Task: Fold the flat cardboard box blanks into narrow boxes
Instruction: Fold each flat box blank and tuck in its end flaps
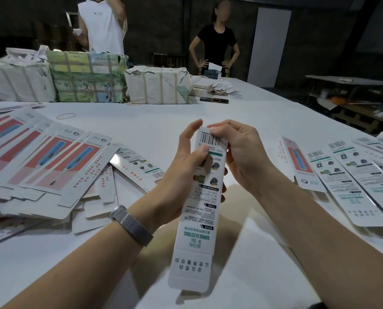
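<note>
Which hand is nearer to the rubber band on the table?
Left. The left hand holds the box on the side toward the rubber band; the right hand is beyond the box, farther off.

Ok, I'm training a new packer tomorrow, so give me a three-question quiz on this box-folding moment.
1. True or false: both hands hold the narrow box.
2. Which end do the right hand's fingers work: A barcode end, B flap end nearest the camera?
3. Fill in: the left hand wears a ___ at the wrist.

Key: 1 true; 2 A; 3 watch.
</note>
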The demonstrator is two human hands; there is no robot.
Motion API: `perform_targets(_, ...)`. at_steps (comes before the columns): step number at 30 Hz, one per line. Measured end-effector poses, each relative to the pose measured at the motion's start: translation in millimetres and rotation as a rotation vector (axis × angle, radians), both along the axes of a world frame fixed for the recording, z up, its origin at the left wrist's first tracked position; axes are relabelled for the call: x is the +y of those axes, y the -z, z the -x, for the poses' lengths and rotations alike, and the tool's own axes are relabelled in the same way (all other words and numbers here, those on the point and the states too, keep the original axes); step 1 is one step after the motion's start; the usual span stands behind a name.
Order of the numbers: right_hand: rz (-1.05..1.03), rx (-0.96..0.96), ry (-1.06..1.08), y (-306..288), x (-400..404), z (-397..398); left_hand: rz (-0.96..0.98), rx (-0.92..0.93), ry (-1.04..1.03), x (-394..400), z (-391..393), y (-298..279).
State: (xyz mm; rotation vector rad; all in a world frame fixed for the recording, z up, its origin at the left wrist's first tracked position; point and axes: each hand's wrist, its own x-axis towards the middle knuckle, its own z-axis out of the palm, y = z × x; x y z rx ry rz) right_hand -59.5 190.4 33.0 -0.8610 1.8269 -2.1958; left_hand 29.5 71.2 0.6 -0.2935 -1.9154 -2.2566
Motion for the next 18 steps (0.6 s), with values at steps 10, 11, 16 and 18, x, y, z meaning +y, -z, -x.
perform_targets(10, -0.042, -0.014, -0.109, -3.7, 7.6, 2.5, 0.032, 0.020, -0.030, 0.4, -1.6, -0.5)
perform_targets(11, -0.040, -0.018, -0.114, -3.6, 7.1, 2.5, 0.028, 0.024, -0.042, -0.4, -1.4, -0.9)
perform_targets(16, -0.051, 0.039, -0.092, -1.3, 2.3, -3.6, -0.006, 0.026, -0.079, -4.4, -1.6, -2.3)
perform_targets(18, -0.054, 0.084, -0.074, -0.1, -0.4, -6.1, -0.035, 0.027, -0.080, -6.0, -2.5, -3.2)
